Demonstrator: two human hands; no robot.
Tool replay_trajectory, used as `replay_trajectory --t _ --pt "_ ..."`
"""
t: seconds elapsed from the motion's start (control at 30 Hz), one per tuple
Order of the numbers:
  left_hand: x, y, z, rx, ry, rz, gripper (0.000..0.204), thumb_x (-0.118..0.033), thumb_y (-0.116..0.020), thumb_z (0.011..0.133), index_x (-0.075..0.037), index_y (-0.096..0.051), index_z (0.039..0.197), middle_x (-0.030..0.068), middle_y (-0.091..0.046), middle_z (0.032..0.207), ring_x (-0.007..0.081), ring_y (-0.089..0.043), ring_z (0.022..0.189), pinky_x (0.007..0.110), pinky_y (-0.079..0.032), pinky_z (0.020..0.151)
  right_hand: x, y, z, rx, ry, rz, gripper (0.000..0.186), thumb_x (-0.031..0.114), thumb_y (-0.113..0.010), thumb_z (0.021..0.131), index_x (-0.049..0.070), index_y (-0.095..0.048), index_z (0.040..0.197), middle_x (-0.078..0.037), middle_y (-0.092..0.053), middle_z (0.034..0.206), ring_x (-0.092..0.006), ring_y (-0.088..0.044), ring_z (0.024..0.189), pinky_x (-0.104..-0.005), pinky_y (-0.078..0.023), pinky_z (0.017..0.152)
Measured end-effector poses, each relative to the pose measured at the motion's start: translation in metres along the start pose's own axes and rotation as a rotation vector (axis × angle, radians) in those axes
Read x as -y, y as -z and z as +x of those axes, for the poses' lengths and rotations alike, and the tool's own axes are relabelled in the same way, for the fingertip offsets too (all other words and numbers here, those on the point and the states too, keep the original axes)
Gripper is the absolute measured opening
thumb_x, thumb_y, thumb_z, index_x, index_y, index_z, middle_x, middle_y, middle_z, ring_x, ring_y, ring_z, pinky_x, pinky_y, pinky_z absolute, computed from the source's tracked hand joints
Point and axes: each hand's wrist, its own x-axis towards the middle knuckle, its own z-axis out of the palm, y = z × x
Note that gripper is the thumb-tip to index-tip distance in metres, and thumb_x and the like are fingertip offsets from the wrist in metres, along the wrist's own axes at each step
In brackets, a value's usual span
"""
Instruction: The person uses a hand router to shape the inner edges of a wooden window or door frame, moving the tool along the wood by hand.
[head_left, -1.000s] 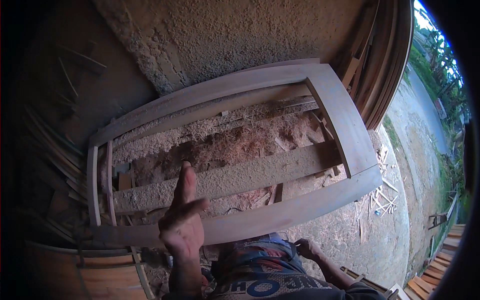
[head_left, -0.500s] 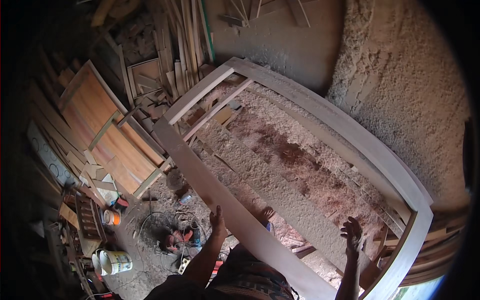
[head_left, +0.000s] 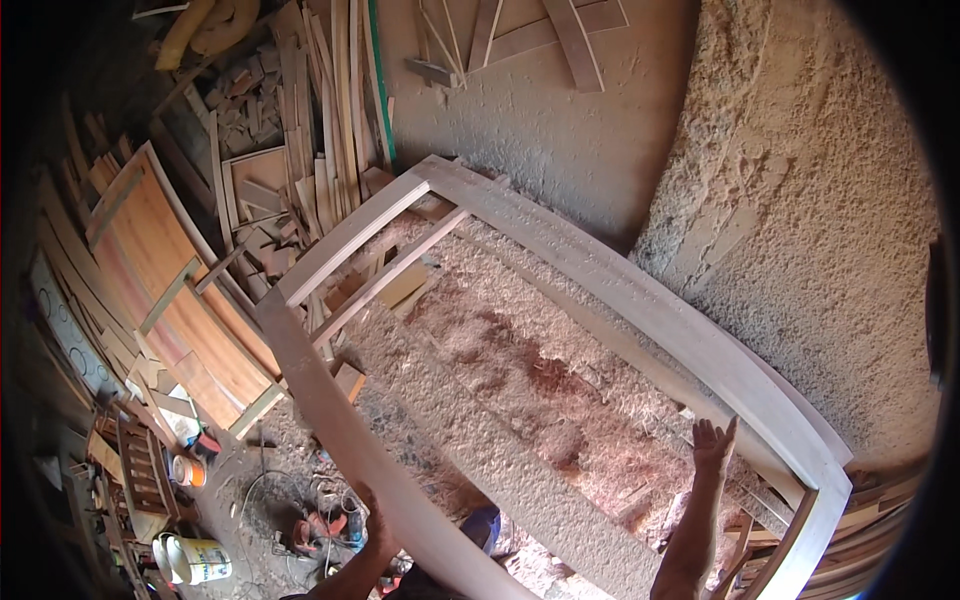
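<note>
A large wooden frame (head_left: 596, 262), like a door frame with one crossbar (head_left: 395, 273) near its far left end, slants across the view in front of me. At the outer edge of its near rail (head_left: 345, 425), my left hand (head_left: 376, 530) is closed on the wood; its fingers are partly hidden by the rail. My right hand (head_left: 712, 445) is raised inside the frame's opening, palm forward and fingers spread, holding nothing. Its fingertips come close to the far rail's inner side; whether they touch is unclear.
Below the frame lie reddish shavings (head_left: 570, 375) and a rough ledge (head_left: 500, 440). Curved wooden panels (head_left: 175, 290) and leaning boards (head_left: 340, 90) stand at left. Tools with cables (head_left: 320, 525), a white bucket (head_left: 195, 558) and an orange-white tub (head_left: 188, 470) occupy the floor. A rough wall (head_left: 790, 200) rises at right.
My right hand has reached farther out toward the far rail, its fingers spreading. The left hand stays at the near rail. My view has shifted, so more of the back wall shows.
</note>
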Motion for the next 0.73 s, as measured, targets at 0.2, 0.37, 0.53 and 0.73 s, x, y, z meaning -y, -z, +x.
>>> replay_trajectory --t 0.2,0.37,0.53,0.73 --pt "-0.031 -0.013 -0.010 -0.052 0.062 0.025 0.093 -0.085 -0.049 0.093 -0.016 -0.042 0.155 0.0096 -0.056 0.144 0.0336 -0.055 0.132 0.060 -0.046 0.112 -0.007 -0.042 0.065 -0.033 0.021 0.062 0.105 0.068 -0.072 0.090 0.023 -0.020 0.170 -0.018 -0.022 0.173 -0.0387 -0.029 0.157 -0.0604 -0.035 0.121" --pt "-0.018 0.014 0.004 -0.174 0.057 -0.027 0.088 -0.079 -0.047 0.099 -0.011 -0.044 0.154 0.0126 -0.059 0.142 0.0341 -0.057 0.131 0.054 -0.049 0.110 0.007 -0.019 0.149 -0.023 0.059 0.209 0.053 0.051 -0.075 0.095 0.016 -0.066 0.133 -0.008 -0.065 0.131 -0.0285 -0.061 0.123 -0.0475 -0.052 0.102" --pt "-0.033 -0.013 -0.013 -0.251 0.188 -0.037 0.092 -0.083 -0.043 0.098 -0.013 -0.037 0.158 0.0144 -0.054 0.147 0.0403 -0.054 0.133 0.066 -0.046 0.109 -0.007 -0.011 0.165 -0.081 0.181 0.182 0.035 0.044 -0.078 0.095 0.018 -0.070 0.117 -0.004 -0.067 0.114 -0.0235 -0.065 0.105 -0.0404 -0.058 0.084" --pt "-0.050 0.041 -0.034 -0.113 0.118 0.013 0.093 -0.084 -0.042 0.096 -0.017 -0.034 0.160 0.0135 -0.044 0.159 0.0401 -0.047 0.142 0.065 -0.043 0.114 0.007 -0.036 0.114 -0.212 0.211 0.142 0.025 0.045 -0.076 0.094 0.023 -0.071 0.105 0.002 -0.067 0.103 -0.0221 -0.062 0.102 -0.0510 -0.045 0.096"
